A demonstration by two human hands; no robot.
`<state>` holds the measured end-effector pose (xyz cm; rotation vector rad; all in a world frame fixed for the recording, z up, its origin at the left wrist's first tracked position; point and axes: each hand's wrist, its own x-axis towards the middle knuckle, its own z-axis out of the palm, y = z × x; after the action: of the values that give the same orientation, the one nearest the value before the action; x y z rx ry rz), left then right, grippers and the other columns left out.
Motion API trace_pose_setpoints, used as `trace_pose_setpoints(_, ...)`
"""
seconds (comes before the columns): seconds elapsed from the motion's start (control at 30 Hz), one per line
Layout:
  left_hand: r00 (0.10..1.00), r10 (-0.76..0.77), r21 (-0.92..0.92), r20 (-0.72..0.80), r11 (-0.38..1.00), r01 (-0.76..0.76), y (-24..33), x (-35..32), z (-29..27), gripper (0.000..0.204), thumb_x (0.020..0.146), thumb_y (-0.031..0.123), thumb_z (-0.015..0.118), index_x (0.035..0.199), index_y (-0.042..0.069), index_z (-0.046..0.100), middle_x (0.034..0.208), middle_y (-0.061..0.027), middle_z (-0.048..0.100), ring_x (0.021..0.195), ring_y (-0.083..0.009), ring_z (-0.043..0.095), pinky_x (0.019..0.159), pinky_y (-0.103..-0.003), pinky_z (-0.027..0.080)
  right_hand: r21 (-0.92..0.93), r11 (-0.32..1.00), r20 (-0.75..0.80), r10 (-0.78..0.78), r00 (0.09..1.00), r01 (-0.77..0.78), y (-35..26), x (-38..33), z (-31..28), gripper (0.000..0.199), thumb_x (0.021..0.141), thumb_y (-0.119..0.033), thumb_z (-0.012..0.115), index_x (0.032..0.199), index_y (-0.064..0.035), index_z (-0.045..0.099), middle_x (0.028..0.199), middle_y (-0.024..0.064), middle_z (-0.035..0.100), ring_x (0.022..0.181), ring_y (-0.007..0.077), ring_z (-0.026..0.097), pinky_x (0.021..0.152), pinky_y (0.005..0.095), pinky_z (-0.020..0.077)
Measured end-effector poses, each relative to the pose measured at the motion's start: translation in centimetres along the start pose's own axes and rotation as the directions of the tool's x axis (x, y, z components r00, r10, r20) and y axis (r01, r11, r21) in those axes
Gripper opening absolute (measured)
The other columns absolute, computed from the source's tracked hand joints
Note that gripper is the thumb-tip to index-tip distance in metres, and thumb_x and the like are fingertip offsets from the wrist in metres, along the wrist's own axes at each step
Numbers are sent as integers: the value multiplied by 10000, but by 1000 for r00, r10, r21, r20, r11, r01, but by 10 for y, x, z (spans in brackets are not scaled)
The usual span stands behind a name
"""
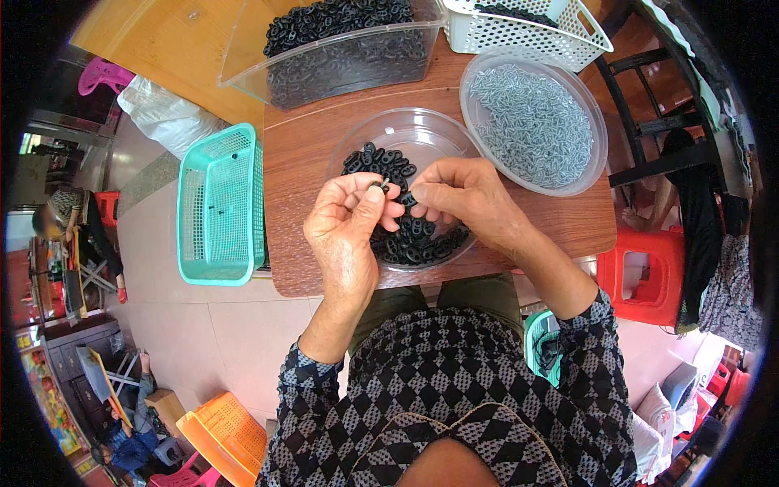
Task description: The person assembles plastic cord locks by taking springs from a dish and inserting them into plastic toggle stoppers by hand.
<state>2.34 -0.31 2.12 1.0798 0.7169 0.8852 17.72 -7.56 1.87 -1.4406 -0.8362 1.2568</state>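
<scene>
Over a round clear tray [395,116] of loose black figure-eight plastic parts [422,243], my two hands meet close together. Thumb and fingertips of my left hand [349,227] pinch a small black part [379,187], with a bit of metal showing at its top. My right hand [471,199] has thumb and forefinger pressed together beside another black part [407,197]; the fingers partly hide what they grip. At the right, a round clear tub [600,138] holds many short silver metal pins or screws [531,122].
A clear bin [349,69] heaped with black parts and a white perforated basket [527,40] stand at the table's [296,203] far side. Left of it is a green basket [217,268]. A red stool [645,276] stands right, an orange crate [227,434] lower left.
</scene>
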Motion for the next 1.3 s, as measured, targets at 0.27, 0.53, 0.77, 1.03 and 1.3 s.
trace_pose_setpoints(0.27,998,-51,-71,24,996,53,-6,-1,0,108,900,23,550,975,-54,550,864,-156,642,711,-179,649,580,-251,530,52,995,-121,-84,989,91,8,4,7,169,862,-167,611,870,-1,643,726,21,627,618,60,543,516,199,434)
trace_pose_setpoints(0.53,997,-76,-203,0,976,74,-10,-4,6,105,899,22,549,973,-53,545,865,-165,641,727,-216,661,577,-288,555,-74,939,-316,-343,885,337,23,-2,25,126,842,-48,608,946,12,647,808,55,636,725,108,571,663,245,464)
trace_pose_setpoints(0.77,993,-119,-121,-3,986,118,-15,-4,1,91,882,21,582,941,-48,584,852,-129,647,707,-175,648,567,-250,529,67,960,-272,-244,931,272,18,-2,14,154,821,-56,644,966,-8,661,835,40,653,703,85,563,627,228,448)
trace_pose_setpoints(1.03,991,-123,-43,44,991,125,-11,-9,-2,136,854,8,615,977,-50,613,846,-108,646,652,-133,616,529,-229,500,362,926,-160,-51,986,106,20,2,8,168,822,-106,677,967,-24,657,780,3,644,617,47,519,529,180,396)
trace_pose_setpoints(1.3,987,-139,-9,79,990,141,-11,-10,-2,146,860,-10,597,996,-63,600,836,-109,642,639,-132,620,509,-224,501,380,925,-156,37,987,25,19,3,7,157,830,-103,665,968,-30,661,774,1,642,635,51,534,536,182,395)
